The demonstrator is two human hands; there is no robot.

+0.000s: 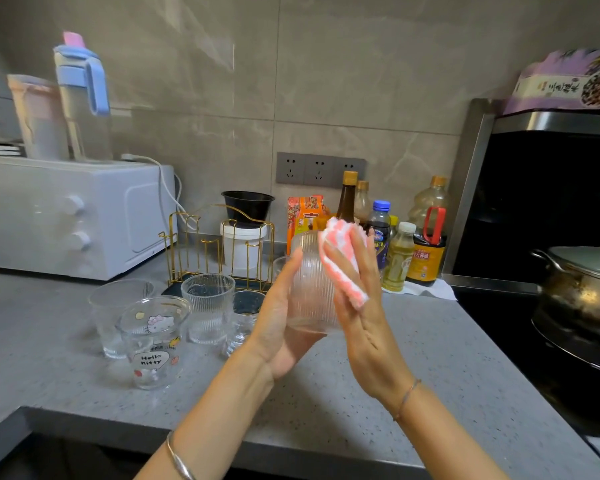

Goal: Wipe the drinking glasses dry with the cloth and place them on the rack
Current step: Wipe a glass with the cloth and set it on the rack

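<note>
A clear ribbed glass is held above the counter, gripped from the left and underneath by my left hand. My right hand holds a pink-and-white cloth against the glass's right side and rim. Several more glasses stand on the counter to the left: a Hello Kitty glass, a plain glass, a ribbed glass and a small glass. The gold wire rack stands behind them with nothing on its pegs.
A white microwave sits at the back left. A white tub with a black bowl on it stands behind the rack. Sauce bottles line the wall at right. A stove with a metal pot is at the far right.
</note>
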